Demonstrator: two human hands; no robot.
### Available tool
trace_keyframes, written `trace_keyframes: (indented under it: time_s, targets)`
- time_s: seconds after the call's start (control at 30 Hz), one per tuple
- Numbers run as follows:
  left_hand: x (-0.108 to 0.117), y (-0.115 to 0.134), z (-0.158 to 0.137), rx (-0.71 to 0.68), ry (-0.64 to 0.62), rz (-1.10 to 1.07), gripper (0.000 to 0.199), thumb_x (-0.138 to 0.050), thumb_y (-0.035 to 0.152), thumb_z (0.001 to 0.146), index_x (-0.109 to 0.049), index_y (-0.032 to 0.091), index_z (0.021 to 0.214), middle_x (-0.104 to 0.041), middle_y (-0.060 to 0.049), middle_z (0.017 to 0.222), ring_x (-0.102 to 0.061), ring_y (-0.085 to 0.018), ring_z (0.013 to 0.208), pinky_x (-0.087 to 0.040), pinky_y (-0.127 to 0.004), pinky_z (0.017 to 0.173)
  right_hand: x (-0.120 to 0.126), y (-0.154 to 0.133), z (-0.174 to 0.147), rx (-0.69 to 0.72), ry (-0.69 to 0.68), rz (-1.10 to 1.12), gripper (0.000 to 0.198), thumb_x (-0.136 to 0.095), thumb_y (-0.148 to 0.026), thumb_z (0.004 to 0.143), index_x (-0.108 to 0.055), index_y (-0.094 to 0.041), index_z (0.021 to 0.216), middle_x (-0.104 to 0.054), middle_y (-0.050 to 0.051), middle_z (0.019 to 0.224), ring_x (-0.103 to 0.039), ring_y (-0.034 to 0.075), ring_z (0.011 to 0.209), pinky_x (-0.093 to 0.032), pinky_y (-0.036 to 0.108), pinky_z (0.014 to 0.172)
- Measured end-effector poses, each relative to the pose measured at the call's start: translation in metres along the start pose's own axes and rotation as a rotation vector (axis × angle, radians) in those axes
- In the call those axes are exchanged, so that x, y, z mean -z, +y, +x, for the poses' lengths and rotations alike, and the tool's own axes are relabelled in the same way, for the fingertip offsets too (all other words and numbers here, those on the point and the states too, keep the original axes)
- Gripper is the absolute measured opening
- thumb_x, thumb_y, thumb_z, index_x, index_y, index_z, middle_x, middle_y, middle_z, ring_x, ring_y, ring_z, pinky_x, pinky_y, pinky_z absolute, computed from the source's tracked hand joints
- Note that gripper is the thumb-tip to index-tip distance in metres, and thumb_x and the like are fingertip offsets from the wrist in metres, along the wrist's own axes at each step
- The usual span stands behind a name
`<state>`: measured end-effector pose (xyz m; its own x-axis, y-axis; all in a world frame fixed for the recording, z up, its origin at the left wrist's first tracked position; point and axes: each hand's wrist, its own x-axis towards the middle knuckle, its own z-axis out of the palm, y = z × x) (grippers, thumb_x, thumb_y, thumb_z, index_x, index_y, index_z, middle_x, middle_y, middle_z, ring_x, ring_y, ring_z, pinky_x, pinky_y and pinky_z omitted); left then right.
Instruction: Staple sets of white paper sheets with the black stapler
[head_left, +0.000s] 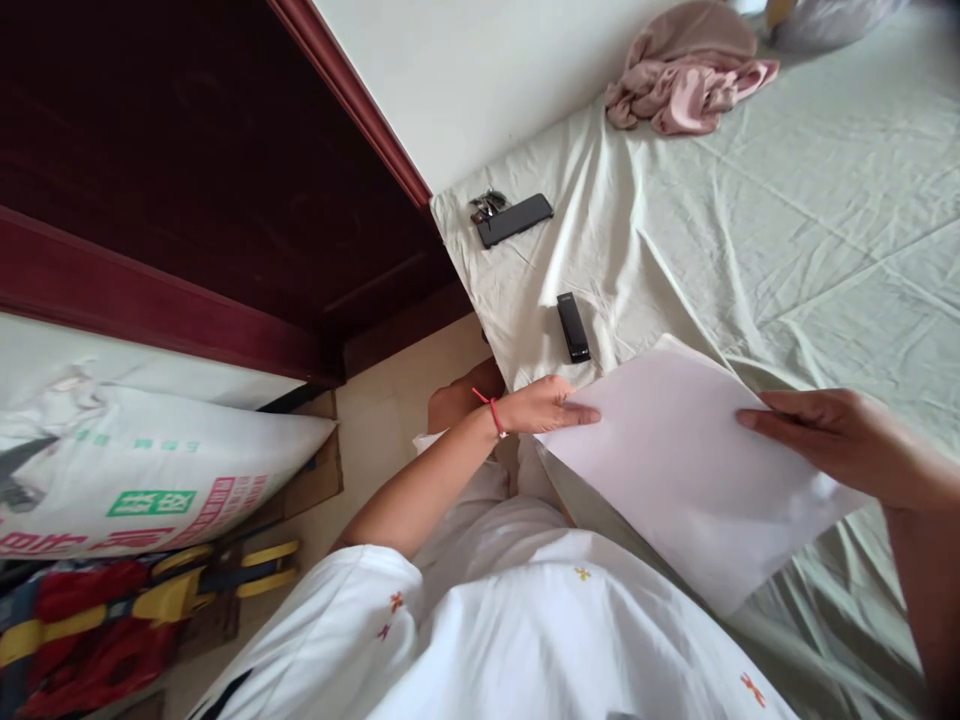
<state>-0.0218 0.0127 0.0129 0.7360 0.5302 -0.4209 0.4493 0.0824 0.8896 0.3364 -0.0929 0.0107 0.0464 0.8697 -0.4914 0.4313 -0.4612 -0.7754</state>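
White sheets of paper (690, 460) are held up in front of my body, above the edge of the bed. My left hand (551, 405) pinches their left corner, thumb on top; a red string bracelet circles that wrist. My right hand (832, 430) grips the right edge, its thumb lying over the paper and its other fingers behind. A second edge shows at the top, so more than one sheet seems to be there. Just beyond my left hand, a black stapler (573, 328) lies on the bed sheet, apart from the paper.
A black phone (516, 220) and a bunch of keys (487, 204) lie near the corner of the bed (810, 250). Pink cloth (690, 85) is heaped by the wall. A large white printed sack (157, 470) stands at left, above red and yellow items (112, 620).
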Motion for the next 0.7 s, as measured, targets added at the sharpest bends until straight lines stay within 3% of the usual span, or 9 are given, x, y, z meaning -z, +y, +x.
trace_keyframes:
  time_s: [0.1, 0.2, 0.33, 0.53, 0.7]
  targets:
    - [0.002, -0.012, 0.005, 0.077, 0.145, -0.165, 0.025, -0.082, 0.035, 0.077, -0.071, 0.015, 0.087, -0.063, 0.003, 0.066, -0.055, -0.011, 0.061, -0.041, -0.023, 0.059, -0.007, 0.005, 0.006, -0.245, -0.194, 0.222, 0.046, -0.085, -0.062, 0.067, -0.081, -0.024, 0.093, -0.082, 0.008, 0.084, -0.077, 0.033, 0.068, -0.062, 0.038, 0.055]
    - [0.001, -0.020, 0.008, 0.143, 0.361, -0.226, 0.030, -0.079, 0.019, 0.077, -0.066, 0.014, 0.103, -0.060, 0.008, 0.061, -0.051, -0.006, 0.057, -0.037, -0.019, 0.059, -0.013, 0.009, 0.013, -0.359, -0.215, 0.405, 0.042, -0.088, -0.058, 0.065, -0.082, -0.024, 0.089, -0.083, 0.011, 0.087, -0.078, 0.035, 0.070, -0.065, 0.043, 0.059]
    - [0.000, -0.022, 0.016, 0.168, 0.525, -0.210, 0.030, -0.073, 0.007, 0.078, -0.059, 0.015, 0.104, -0.062, 0.008, 0.061, -0.050, -0.006, 0.052, -0.038, -0.019, 0.055, -0.020, 0.012, 0.021, -0.354, -0.200, 0.469, 0.033, -0.089, -0.052, 0.066, -0.083, -0.023, 0.081, -0.082, 0.014, 0.081, -0.077, 0.034, 0.063, -0.063, 0.041, 0.054]
    - [0.004, -0.031, 0.027, 0.149, 0.642, -0.094, 0.024, -0.070, 0.009, 0.080, -0.057, 0.017, 0.100, -0.059, 0.010, 0.058, -0.049, -0.006, 0.045, -0.035, -0.021, 0.052, -0.025, 0.017, 0.026, -0.223, -0.145, 0.537, 0.024, -0.090, -0.046, 0.067, -0.082, -0.023, 0.073, -0.079, 0.011, 0.070, -0.073, 0.028, 0.050, -0.059, 0.033, 0.044]
    - [0.011, -0.039, 0.036, 0.137, 0.726, 0.064, 0.022, -0.065, 0.009, 0.082, -0.059, 0.018, 0.101, -0.062, 0.008, 0.063, -0.053, -0.008, 0.048, -0.039, -0.022, 0.055, -0.029, 0.020, 0.026, -0.269, -0.053, 0.538, 0.026, -0.091, -0.046, 0.064, -0.081, -0.023, 0.073, -0.079, 0.010, 0.069, -0.072, 0.027, 0.050, -0.057, 0.032, 0.043]
